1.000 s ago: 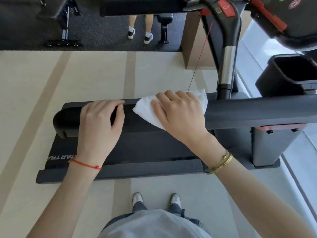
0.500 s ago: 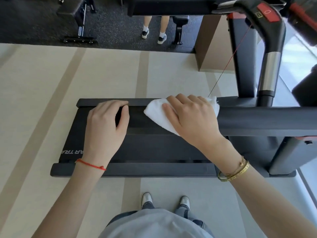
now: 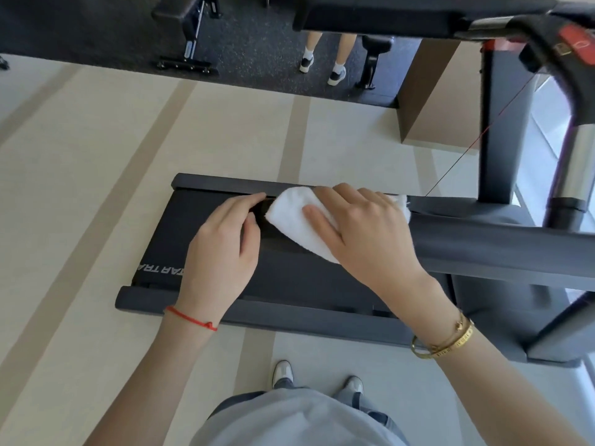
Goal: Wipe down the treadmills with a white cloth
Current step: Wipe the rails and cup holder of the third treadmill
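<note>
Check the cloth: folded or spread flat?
Folded or bunched, not spread flat. The white cloth shows as a thick wad with rounded edges, draped over the handrail under the right hand.

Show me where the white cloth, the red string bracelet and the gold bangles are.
cloth [image 3: 291, 214], head view, bare left part beside the fingers
red bracelet [image 3: 190, 318], head view, string across the left wrist
gold bangles [image 3: 450, 341], head view, band on the right wrist
</note>
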`<state>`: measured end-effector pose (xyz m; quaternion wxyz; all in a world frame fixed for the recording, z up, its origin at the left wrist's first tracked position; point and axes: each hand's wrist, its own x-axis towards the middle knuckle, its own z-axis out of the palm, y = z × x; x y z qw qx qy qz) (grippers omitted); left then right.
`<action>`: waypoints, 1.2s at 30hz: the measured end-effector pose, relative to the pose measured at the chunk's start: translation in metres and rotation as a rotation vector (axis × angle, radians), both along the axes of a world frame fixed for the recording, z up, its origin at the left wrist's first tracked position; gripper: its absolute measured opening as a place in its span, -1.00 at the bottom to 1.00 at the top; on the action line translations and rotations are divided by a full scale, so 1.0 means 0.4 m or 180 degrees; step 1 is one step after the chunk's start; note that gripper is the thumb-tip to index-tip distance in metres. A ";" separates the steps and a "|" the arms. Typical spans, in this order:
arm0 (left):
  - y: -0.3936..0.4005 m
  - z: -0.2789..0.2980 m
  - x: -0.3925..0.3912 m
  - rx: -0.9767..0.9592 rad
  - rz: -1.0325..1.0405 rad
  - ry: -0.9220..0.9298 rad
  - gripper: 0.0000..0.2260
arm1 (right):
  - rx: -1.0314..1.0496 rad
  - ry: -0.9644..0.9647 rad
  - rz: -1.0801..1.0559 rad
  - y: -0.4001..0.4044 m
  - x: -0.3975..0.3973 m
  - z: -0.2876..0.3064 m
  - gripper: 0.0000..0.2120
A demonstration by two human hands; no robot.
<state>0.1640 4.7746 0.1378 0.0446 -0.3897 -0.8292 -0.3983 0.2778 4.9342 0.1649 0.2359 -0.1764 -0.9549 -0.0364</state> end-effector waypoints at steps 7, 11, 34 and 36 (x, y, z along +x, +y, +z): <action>-0.011 0.007 0.000 -0.0090 -0.0095 -0.0007 -0.77 | 0.0134 -0.0869 -0.0369 -0.027 -0.086 0.035 -0.60; -0.013 0.013 0.001 -0.0095 -0.0034 -0.0084 -0.82 | 0.0058 -0.0779 -0.0286 -0.040 -0.119 0.020 -0.62; 0.166 0.051 0.069 -0.0298 -0.0815 0.0689 -0.80 | 0.0372 0.0767 -0.0763 0.101 0.140 -0.043 -0.62; 0.197 0.058 0.089 -0.0239 -0.0934 0.0662 -0.81 | 0.0516 0.0859 -0.0612 0.117 0.183 -0.056 -0.69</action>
